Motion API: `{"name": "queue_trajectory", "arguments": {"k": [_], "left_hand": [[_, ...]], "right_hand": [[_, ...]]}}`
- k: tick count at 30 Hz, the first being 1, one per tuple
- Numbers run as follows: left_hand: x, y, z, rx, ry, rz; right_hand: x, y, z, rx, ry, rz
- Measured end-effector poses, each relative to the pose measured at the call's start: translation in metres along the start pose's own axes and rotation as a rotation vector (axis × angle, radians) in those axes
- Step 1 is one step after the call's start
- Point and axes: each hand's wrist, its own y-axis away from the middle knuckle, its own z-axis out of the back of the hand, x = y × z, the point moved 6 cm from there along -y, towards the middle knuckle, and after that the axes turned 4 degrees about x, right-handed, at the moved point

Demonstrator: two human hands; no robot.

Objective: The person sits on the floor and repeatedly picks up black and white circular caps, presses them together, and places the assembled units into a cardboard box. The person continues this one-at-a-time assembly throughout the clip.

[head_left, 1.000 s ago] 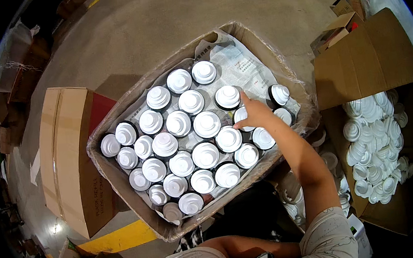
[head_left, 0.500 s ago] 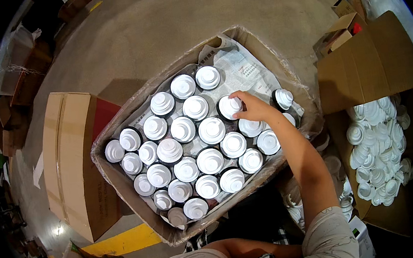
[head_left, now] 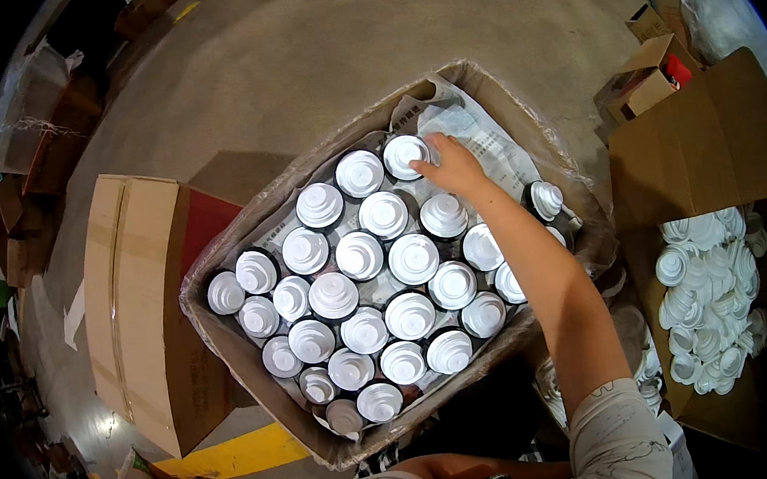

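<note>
My right hand [head_left: 452,166] is at the far side of a plastic-lined carton [head_left: 230,362], its thumb and fingers closed on the right edge of a white stepped cap [head_left: 404,156]. That cap has a dark rim beneath it. Many similar white caps stand upright in rough rows on newspaper [head_left: 495,143] in the carton, among them a nearby cap [head_left: 443,215]. One cap [head_left: 547,200] at the right side leans over. My left forearm [head_left: 477,476] crosses low in front of my body; the left hand itself is hidden behind my right arm.
A closed brown carton [head_left: 129,307] stands left of the lined one. At right, an open carton [head_left: 699,139] holds a heap of loose white plastic pieces [head_left: 707,293]. Smaller boxes [head_left: 648,79] stand farther right. A yellow floor stripe [head_left: 229,455] runs near the front.
My right hand has moved from a cap near the middle to the farther cap at the back. The first cap stays standing. The whole view has shifted slightly.
</note>
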Motion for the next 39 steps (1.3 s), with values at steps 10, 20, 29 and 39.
{"name": "queue_trajectory", "arguments": {"k": [10, 20, 29, 39], "left_hand": [[0.000, 0.006, 0.010, 0.007, 0.022, -0.008], [0.008, 0.005, 0.006, 0.045, -0.014, 0.032], [0.013, 0.007, 0.000, 0.080, -0.035, 0.049], [0.011, 0.007, 0.002, 0.074, -0.054, 0.048]], "right_hand": [[0.004, -0.012, -0.015, 0.091, 0.070, 0.181], [0.000, 0.021, -0.012, 0.207, -0.157, 0.119], [-0.096, 0.114, 0.096, 0.105, 0.693, -0.162], [-0.062, 0.092, 0.111, 0.026, 0.643, 0.122]]}}
